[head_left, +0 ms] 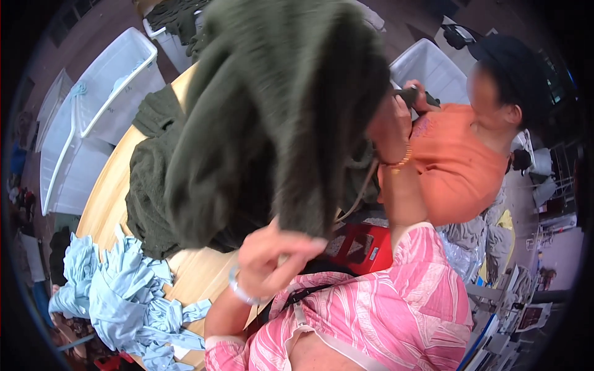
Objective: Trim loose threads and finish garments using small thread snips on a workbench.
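Dark green garment up between the hands, hanging end nearest the left

From my remote station: a dark green garment (291, 93), blurred, fills the upper middle of the view, above the worktop (102, 185). Its top runs out of frame. Long axis roughly upright, as I read it; a narrow sleeve-like length drops toward the wearer.

Left hand (275, 256) sits low, just below that hanging end. Forefinger reaches right, other fingers loosely curled. I can't tell if it pinches any cloth, or whether hand and cloth touch.

Right hand (385, 131) is higher, at the garment's right edge, forearm raised. Blur and cloth hide the fingertips; grip can't be told.

So the relation I weigh: cloth lies ahead of the left hand and to the left of the right one. For the lower end the left is nearer; for the upper right flank, the right.

About them: dark green cloth pile (148, 179) behind the garment's left side, pale blue garments (127, 297) at near left, red plastic stool (378, 247) beyond the wearer's lap. Co-worker in an orange shirt (445, 167) close on the right.
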### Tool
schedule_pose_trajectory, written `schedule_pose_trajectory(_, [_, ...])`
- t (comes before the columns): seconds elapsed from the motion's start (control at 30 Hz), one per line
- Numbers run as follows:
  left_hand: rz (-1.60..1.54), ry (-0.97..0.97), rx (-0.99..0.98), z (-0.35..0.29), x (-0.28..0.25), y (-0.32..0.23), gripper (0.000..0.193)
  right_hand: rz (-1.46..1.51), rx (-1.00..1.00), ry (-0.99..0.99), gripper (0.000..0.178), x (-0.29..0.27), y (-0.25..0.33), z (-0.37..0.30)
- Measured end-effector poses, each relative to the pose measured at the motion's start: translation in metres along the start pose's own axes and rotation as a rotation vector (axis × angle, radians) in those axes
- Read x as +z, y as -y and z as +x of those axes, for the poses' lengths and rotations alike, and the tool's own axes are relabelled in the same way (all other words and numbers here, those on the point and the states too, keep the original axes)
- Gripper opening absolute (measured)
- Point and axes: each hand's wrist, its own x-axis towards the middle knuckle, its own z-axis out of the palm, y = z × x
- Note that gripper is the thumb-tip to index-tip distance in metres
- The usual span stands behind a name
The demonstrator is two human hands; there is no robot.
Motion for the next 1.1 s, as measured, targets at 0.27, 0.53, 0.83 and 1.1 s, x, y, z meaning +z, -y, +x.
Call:
schedule_pose_trajectory(0.27, [-0.126, -0.101, -0.140, 0.050, 0.053, 0.109, 0.015, -0.234, 0.566, 0.239, 0.045, 0.021, -0.034, -0.109])
schedule_pose_trajectory(0.53, [0.629, -0.432, -0.309, -0.044, -0.006, 0.220, 0.064, 0.214, 0.958, 0.667, 0.059, 0.018, 0.114, -0.157])
schedule_pose_trajectory(0.83, [0.625, -0.423, -0.522, -0.154, -0.105, 0.258, 0.064, 0.572, 0.757, 1.013, 0.055, 0.011, 0.200, -0.179])
schedule_pose_trajectory(1.1, [0.225, -0.612, -0.611, -0.132, -0.081, 0.264, 0.025, 0.631, 0.476, 1.208, 0.039, 0.049, 0.209, -0.119])
